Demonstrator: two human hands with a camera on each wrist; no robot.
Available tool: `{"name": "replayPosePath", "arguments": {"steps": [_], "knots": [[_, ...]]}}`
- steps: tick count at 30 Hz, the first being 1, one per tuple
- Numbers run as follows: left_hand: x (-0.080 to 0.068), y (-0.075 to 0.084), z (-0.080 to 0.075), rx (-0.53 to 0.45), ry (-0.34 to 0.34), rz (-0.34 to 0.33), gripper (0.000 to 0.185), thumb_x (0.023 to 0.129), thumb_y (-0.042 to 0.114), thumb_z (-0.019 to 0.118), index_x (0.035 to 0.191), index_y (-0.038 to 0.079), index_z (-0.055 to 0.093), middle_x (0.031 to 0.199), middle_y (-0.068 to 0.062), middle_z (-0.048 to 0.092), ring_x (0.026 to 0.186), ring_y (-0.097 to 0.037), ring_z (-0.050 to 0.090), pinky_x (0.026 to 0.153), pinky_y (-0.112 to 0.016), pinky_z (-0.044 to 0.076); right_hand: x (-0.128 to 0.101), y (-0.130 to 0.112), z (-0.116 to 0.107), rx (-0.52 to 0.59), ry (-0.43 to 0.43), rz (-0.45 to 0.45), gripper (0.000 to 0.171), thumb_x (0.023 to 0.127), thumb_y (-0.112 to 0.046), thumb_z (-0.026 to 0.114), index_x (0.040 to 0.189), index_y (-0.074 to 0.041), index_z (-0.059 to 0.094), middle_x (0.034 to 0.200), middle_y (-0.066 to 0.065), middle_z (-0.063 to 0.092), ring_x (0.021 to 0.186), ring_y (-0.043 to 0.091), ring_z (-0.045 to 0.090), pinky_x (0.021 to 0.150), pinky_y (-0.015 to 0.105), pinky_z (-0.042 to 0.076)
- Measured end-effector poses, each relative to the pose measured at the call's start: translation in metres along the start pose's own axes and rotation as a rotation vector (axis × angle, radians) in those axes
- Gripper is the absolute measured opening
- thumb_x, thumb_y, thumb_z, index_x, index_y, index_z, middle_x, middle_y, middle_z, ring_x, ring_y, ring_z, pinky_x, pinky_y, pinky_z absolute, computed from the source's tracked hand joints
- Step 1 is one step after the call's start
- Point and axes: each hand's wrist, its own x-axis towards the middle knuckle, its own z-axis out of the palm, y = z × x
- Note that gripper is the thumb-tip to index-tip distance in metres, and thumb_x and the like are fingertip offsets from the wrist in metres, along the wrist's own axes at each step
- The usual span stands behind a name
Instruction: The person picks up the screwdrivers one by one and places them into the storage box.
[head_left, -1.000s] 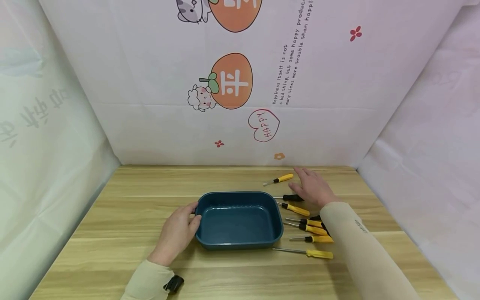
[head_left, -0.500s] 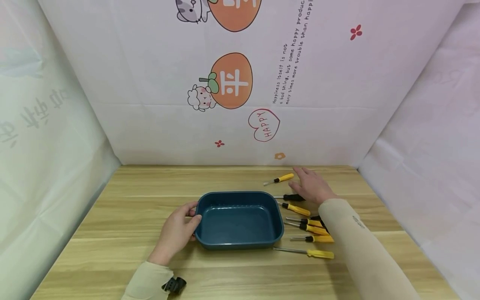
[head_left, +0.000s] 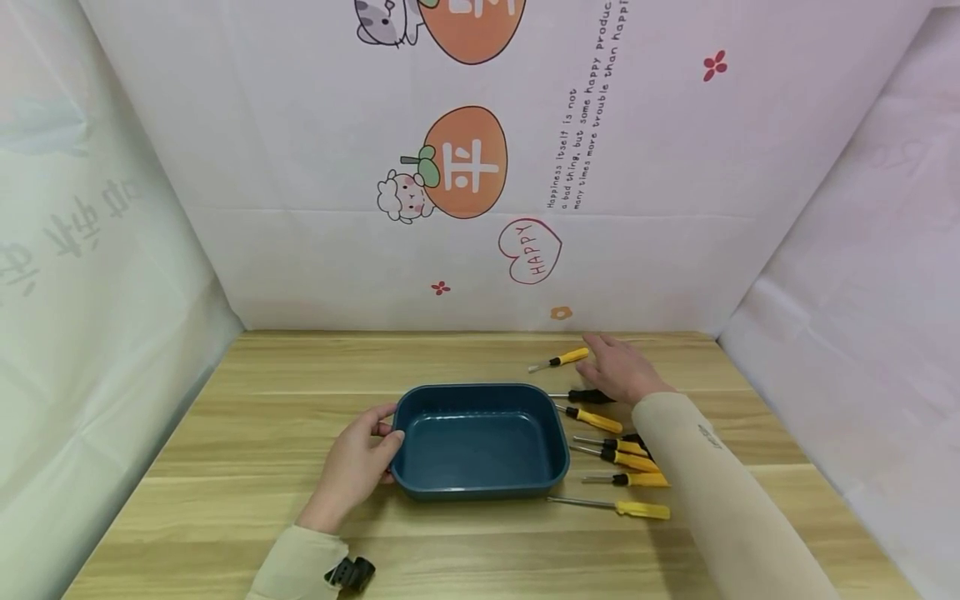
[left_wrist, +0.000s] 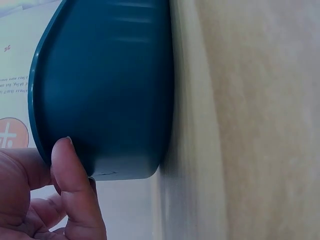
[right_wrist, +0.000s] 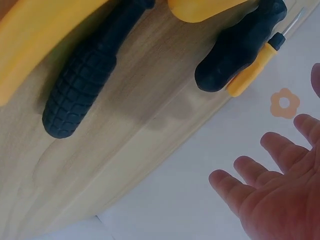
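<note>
My left hand (head_left: 354, 467) grips the left rim of an empty dark blue rectangular dish (head_left: 480, 454), which stands on the table. In the left wrist view the thumb (left_wrist: 75, 185) lies against the dish's wall. My right hand (head_left: 621, 372) hovers at the back right with its fingers apart, holding nothing. Just left of its fingertips lies a small yellow-handled screwdriver (head_left: 573, 356) with a black collar. Close below the palm is a black-handled screwdriver (head_left: 588, 396). The right wrist view shows the spread fingers (right_wrist: 285, 152) beyond that smooth black handle (right_wrist: 235, 52).
Several more yellow-handled screwdrivers lie right of the dish, the nearest (head_left: 641, 509) toward the front. The right sleeve (head_left: 720, 492) partly covers a ridged black handle (right_wrist: 82, 85). A white printed sheet (head_left: 337, 250) rises behind the wooden table (head_left: 247, 467).
My right hand has drifted very slightly left, closer to the small yellow-handled screwdriver. The left hand and the dish stay where they were.
</note>
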Motion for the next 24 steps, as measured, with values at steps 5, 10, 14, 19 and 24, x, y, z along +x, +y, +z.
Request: {"name": "replayPosePath", "arguments": {"steps": [5, 10, 14, 19, 24], "knots": [[0.000, 0.000, 0.001, -0.004, 0.005, 0.001, 0.046, 0.103, 0.016, 0.063, 0.149, 0.009, 0.055, 0.117, -0.015, 0.061, 0.062, -0.015, 0.064, 0.053, -0.030, 0.061, 0.001, -0.004, 0.000, 0.004, -0.001, -0.009, 0.066, 0.109, -0.037, 0.050, 0.164, -0.006, 0.029, 0.164, 0.029, 0.032, 0.147, 0.056, 0.032, 0.121, 0.069, 0.029], [0.000, 0.000, 0.001, -0.002, 0.004, 0.002, 0.047, 0.103, 0.015, 0.063, 0.149, 0.009, 0.055, 0.117, -0.015, 0.061, 0.061, -0.015, 0.064, 0.053, -0.030, 0.061, 0.004, -0.005, 0.002, 0.009, -0.009, -0.015, 0.065, 0.109, -0.033, 0.049, 0.163, -0.005, 0.029, 0.163, 0.028, 0.035, 0.146, 0.055, 0.034, 0.121, 0.068, 0.030], [0.000, -0.001, 0.001, 0.001, 0.006, 0.004, 0.047, 0.103, 0.015, 0.063, 0.149, 0.009, 0.055, 0.116, -0.015, 0.062, 0.060, -0.015, 0.064, 0.053, -0.031, 0.061, 0.006, -0.003, 0.004, 0.016, -0.028, -0.013, 0.064, 0.109, -0.031, 0.049, 0.163, -0.004, 0.029, 0.161, 0.029, 0.038, 0.145, 0.053, 0.037, 0.121, 0.066, 0.032], [0.001, -0.002, 0.001, 0.004, 0.009, 0.003, 0.046, 0.103, 0.015, 0.063, 0.149, 0.009, 0.055, 0.116, -0.015, 0.061, 0.060, -0.015, 0.064, 0.052, -0.031, 0.061, 0.011, -0.002, 0.006, 0.008, -0.078, -0.005, 0.063, 0.110, -0.032, 0.046, 0.163, -0.003, 0.028, 0.160, 0.029, 0.039, 0.146, 0.052, 0.038, 0.121, 0.065, 0.033], [0.001, -0.002, 0.002, -0.003, 0.012, 0.000, 0.046, 0.103, 0.015, 0.063, 0.148, 0.010, 0.056, 0.115, -0.014, 0.061, 0.060, -0.016, 0.063, 0.051, -0.030, 0.061, 0.014, -0.002, 0.007, -0.011, -0.094, -0.009, 0.062, 0.110, -0.031, 0.046, 0.162, -0.001, 0.030, 0.161, 0.028, 0.039, 0.146, 0.051, 0.038, 0.121, 0.064, 0.032]]}}
